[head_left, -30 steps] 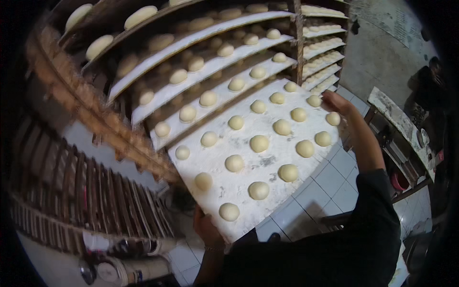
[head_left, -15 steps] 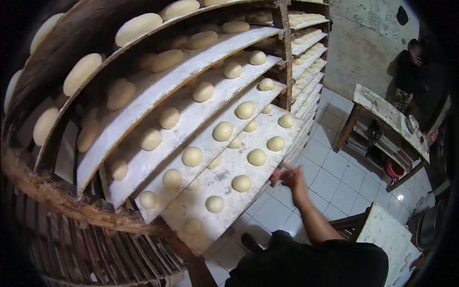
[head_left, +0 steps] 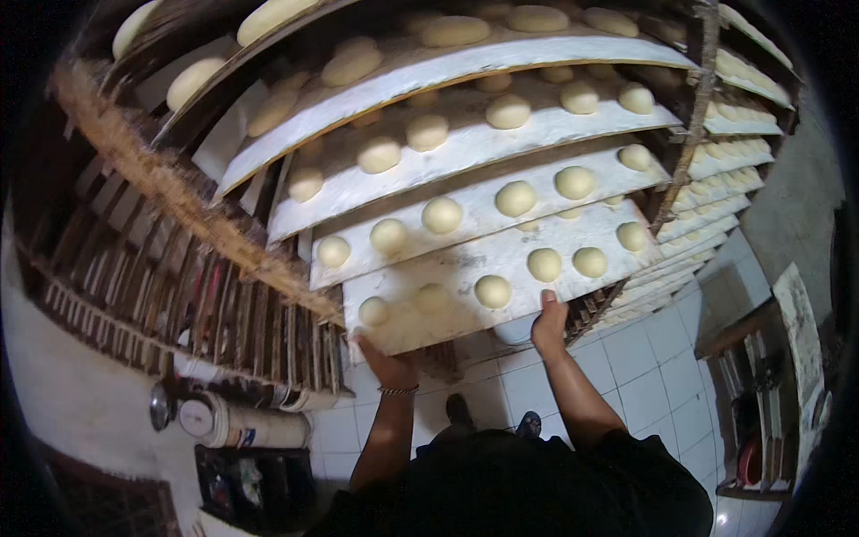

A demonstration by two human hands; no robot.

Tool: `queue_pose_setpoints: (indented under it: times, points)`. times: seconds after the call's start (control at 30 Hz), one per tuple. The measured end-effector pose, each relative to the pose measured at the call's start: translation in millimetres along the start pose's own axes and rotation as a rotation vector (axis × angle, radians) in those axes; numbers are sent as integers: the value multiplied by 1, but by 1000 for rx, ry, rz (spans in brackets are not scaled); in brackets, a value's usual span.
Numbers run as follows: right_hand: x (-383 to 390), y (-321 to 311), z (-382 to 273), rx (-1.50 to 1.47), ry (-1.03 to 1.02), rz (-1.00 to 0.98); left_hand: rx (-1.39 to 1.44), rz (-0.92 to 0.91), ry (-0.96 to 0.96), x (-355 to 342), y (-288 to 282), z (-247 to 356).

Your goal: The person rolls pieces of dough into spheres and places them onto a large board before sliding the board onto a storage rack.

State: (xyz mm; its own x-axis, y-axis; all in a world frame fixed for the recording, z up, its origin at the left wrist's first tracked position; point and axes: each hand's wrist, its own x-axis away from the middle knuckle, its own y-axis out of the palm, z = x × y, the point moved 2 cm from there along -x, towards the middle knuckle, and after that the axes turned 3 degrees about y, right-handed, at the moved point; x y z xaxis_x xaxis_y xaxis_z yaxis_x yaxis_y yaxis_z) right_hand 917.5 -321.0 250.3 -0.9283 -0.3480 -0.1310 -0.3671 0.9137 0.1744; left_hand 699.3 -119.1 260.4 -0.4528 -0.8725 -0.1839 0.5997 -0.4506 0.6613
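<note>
A floured board (head_left: 461, 329) bearing round dough balls (head_left: 493, 292) lies partly inside a wooden rack, its front edge toward me. My left hand (head_left: 386, 362) grips the board's near left corner. Farther right along the same edge, my right hand (head_left: 549, 324) holds it with the thumb on top, just below a dough ball (head_left: 544, 265); the fingers underneath are hidden. Directly above is another board (head_left: 483, 230) with a row of dough balls, and more loaded boards rise over it. The back of the held board is covered by the one above.
The rack's rough upright post (head_left: 689, 134) stands at the right, with more loaded shelves (head_left: 729, 174) beyond. A wooden beam (head_left: 192, 210) and a slatted rack (head_left: 215, 313) are at left. A white bucket (head_left: 242, 421) sits lower left; a table (head_left: 799, 331) stands far right.
My view has swung to the right. My right hand, blurred and off the board's edge before, now grips that edge. The board sits farther under the one above.
</note>
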Motion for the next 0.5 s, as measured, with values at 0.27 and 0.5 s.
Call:
queue_pose_setpoints:
  times: [0.27, 0.5]
  points:
    - [5, -11, 11, 149, 31, 70, 20, 13, -161, 10, 2, 0]
    - [6, -24, 41, 26, 82, 238, 33, -49, -236, 37, -70, -20]
